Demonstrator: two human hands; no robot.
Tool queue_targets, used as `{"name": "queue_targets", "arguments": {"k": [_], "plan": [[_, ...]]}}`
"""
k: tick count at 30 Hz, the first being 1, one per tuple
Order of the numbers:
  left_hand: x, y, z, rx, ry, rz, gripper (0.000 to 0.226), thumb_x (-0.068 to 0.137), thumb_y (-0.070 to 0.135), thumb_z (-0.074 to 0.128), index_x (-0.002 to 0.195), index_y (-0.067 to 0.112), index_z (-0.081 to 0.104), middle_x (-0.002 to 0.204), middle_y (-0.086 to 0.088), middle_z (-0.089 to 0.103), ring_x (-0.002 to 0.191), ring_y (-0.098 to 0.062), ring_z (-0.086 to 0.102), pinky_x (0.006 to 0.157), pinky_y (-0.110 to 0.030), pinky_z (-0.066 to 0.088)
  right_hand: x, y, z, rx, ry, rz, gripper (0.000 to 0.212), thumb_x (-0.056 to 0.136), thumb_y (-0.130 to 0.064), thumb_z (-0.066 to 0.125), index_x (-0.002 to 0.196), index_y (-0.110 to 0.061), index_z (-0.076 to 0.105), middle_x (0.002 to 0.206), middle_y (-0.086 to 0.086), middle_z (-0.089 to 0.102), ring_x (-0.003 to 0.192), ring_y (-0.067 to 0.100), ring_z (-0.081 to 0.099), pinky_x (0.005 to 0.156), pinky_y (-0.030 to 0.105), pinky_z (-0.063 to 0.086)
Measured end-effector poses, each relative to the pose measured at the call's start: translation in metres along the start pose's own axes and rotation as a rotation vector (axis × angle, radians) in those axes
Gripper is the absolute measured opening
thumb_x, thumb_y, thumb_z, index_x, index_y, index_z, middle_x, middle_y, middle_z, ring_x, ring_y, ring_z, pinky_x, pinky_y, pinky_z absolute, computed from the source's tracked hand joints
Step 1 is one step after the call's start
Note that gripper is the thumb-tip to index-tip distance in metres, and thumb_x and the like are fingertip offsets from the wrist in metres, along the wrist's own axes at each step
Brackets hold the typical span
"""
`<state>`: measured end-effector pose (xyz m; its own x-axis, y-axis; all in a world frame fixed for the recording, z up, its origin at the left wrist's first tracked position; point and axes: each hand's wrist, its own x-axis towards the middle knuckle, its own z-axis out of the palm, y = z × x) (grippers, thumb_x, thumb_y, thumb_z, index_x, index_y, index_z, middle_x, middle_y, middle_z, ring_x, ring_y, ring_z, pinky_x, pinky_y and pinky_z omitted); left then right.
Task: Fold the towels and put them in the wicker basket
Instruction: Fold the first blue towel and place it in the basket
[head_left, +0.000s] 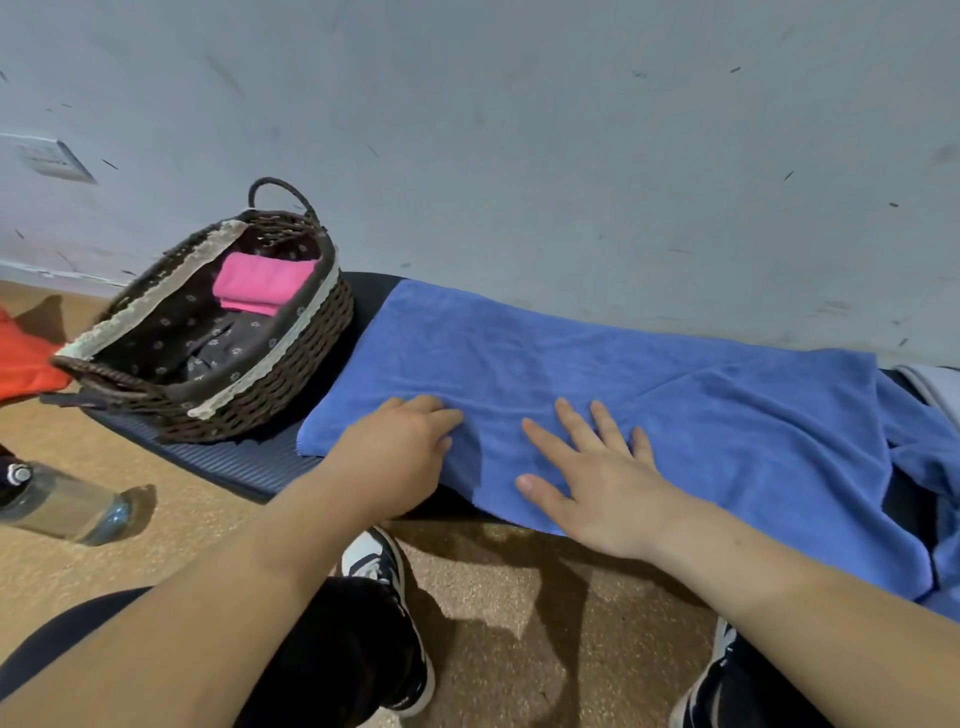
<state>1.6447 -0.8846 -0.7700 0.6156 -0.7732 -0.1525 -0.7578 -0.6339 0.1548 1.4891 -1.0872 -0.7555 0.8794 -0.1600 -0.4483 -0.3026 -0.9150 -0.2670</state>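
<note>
Wicker basket (311, 358) sat on mat (234, 462), left of spread towel (623, 374); folded towel (260, 283) lay inside basket; bottle (67, 506) lay before mat.

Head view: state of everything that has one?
wicker basket: upright, on the mat
pink towel: folded, in the wicker basket
blue towel: spread unfolded on the mat, right end rumpled
left hand: on the blue towel, grip unclear
right hand: flat on the blue towel, fingers spread
bottle: lying on its side on the floor
</note>
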Motion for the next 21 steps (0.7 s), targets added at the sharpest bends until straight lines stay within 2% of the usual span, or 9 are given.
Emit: {"name": "queue_targets", "arguments": {"k": [3,6,10,12,14,16,18,19,21], "plan": [[0.023,-0.01,-0.013,-0.11,0.002,0.035,0.043,0.105,0.015,0.043,0.145,0.021,0.056,0.154,0.003,0.049,0.14,-0.024,0.044,0.116,-0.031,0.032,0.017,0.002,-0.004,-0.013,0.02,0.069,0.071,0.098,-0.073,0.02,0.16,-0.048,-0.002,0.169,-0.01,-0.023,0.154,0.029,-0.025,0.121,0.065,-0.007],[0.034,-0.015,-0.02,-0.237,0.005,-0.02,0.045,0.105,0.011,0.041,0.149,0.021,0.051,0.16,0.007,0.041,0.148,-0.016,0.035,0.118,-0.023,0.024,0.029,0.007,-0.01,-0.001,0.067,0.141,0.071,0.098,-0.074,0.019,0.161,-0.047,0.001,0.17,-0.009,-0.02,0.155,0.029,-0.022,0.122,0.065,-0.004],[0.024,-0.02,-0.027,-0.155,0.147,-0.015,0.03,0.097,0.024,0.059,0.126,0.027,0.066,0.134,0.011,0.058,0.128,-0.016,0.051,0.1,-0.041,0.05,0.031,-0.003,-0.009,-0.041,0.179,0.049,0.068,0.101,-0.067,0.021,0.162,-0.042,0.005,0.17,-0.007,-0.018,0.156,0.025,-0.023,0.124,0.061,-0.004],[0.015,-0.031,-0.027,-0.139,0.143,-0.039,0.027,0.095,0.029,0.062,0.122,0.027,0.067,0.126,0.01,0.06,0.121,-0.017,0.055,0.095,-0.043,0.052,0.029,-0.011,-0.005,-0.044,0.175,-0.03,0.065,0.102,-0.065,0.019,0.161,-0.044,0.003,0.17,-0.009,-0.019,0.155,0.024,-0.023,0.124,0.059,-0.005],[0.006,-0.043,-0.024,-0.139,0.045,-0.062,0.033,0.095,0.032,0.064,0.127,0.024,0.066,0.13,0.008,0.058,0.123,-0.018,0.056,0.101,-0.041,0.049,0.028,-0.016,0.002,-0.043,0.109,-0.051,0.064,0.102,-0.067,0.016,0.16,-0.049,-0.003,0.168,-0.011,-0.024,0.155,0.025,-0.026,0.124,0.059,-0.008],[-0.002,-0.05,-0.023,-0.139,0.04,-0.096,0.022,0.096,0.036,0.063,0.108,0.021,0.073,0.117,0.005,0.062,0.112,-0.019,0.061,0.095,-0.038,0.051,0.026,-0.019,0.01,-0.065,0.028,-0.057,0.063,0.1,-0.069,0.013,0.156,-0.054,-0.011,0.164,-0.013,-0.033,0.151,0.026,-0.033,0.122,0.058,-0.017],[-0.008,-0.053,-0.027,-0.088,0.09,-0.189,0.044,0.099,0.046,0.055,0.066,0.016,0.061,0.08,0.001,0.059,0.079,-0.022,0.061,0.068,-0.036,0.05,0.022,-0.023,0.014,-0.072,-0.013,-0.093,0.061,0.099,-0.071,0.013,0.153,-0.06,-0.012,0.161,-0.014,-0.036,0.148,0.025,-0.039,0.119,0.056,-0.023],[-0.012,-0.052,-0.03,-0.036,0.07,-0.252,0.056,0.1,0.05,0.052,0.057,0.013,0.051,0.068,0.0,0.052,0.068,-0.023,0.056,0.058,-0.034,0.043,0.018,-0.026,0.015,-0.066,-0.031,-0.114,0.059,0.099,-0.071,0.014,0.153,-0.062,-0.009,0.161,-0.014,-0.036,0.147,0.024,-0.04,0.119,0.056,-0.024],[-0.02,-0.05,-0.033,0.098,0.027,-0.329,0.06,0.099,0.054,0.049,0.055,0.014,0.046,0.064,0.0,0.05,0.067,-0.024,0.056,0.054,-0.031,0.037,0.007,-0.03,0.014,-0.057,-0.07,-0.15,0.057,0.1,-0.07,0.015,0.153,-0.063,-0.003,0.163,-0.015,-0.033,0.148,0.022,-0.039,0.12,0.055,-0.023]]}}
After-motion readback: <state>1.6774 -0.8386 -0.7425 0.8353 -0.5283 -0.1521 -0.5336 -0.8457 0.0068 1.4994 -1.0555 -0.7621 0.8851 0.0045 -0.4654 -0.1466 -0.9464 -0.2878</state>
